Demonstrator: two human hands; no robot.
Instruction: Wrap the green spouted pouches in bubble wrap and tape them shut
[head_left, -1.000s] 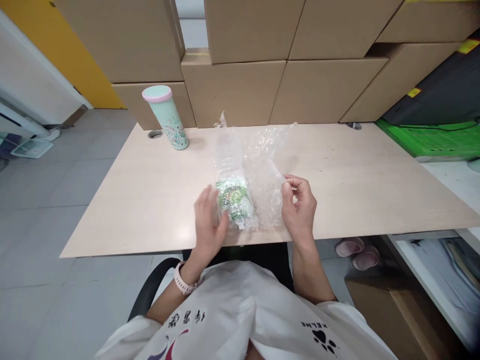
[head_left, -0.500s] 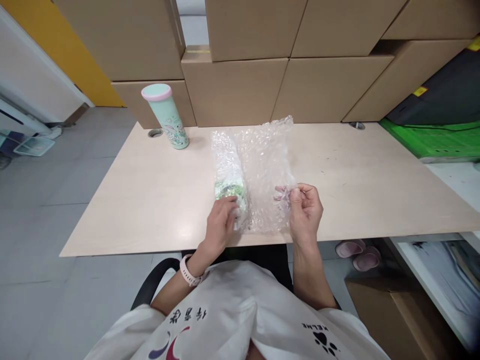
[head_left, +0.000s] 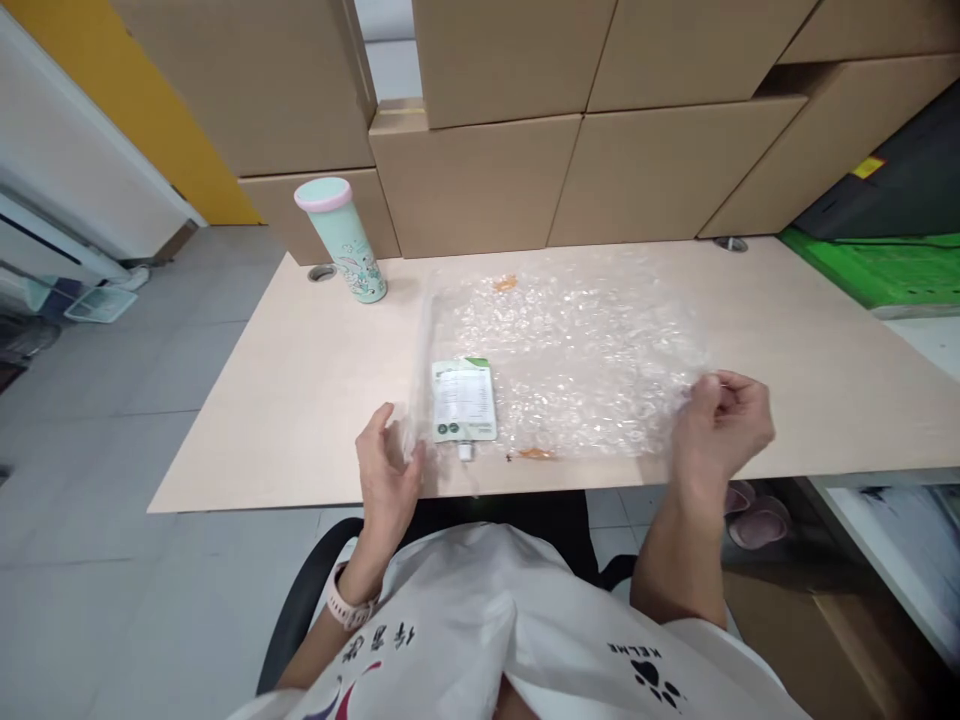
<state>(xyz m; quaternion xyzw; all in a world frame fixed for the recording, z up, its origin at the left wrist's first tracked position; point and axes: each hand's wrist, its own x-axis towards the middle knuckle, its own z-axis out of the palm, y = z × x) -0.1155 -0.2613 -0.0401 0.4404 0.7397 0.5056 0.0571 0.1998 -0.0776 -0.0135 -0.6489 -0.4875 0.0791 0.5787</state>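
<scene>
A sheet of bubble wrap (head_left: 585,350) lies spread across the desk in front of me. On its left part rests a white and green spouted pouch (head_left: 464,400), printed side up, its white cap toward me. My right hand (head_left: 720,425) pinches the wrap's right edge between thumb and fingers. At the opposite edge, my left hand (head_left: 386,465) has its thumb and fingers apart beside the wrap's near left corner. Whether it touches the film there is hard to make out. Orange marks show at the sheet's far and near edges.
A mint tumbler (head_left: 345,240) with a pink rim stands at the desk's back left. Cardboard boxes (head_left: 480,185) are stacked along the back edge. A green crate (head_left: 847,270) sits at the right. Desk cable holes show at both rear corners.
The bubble wrap has been unfolded off the pouch and drawn out to the right by my right hand. My left hand has moved left, away from the pouch, and its fingers have spread.
</scene>
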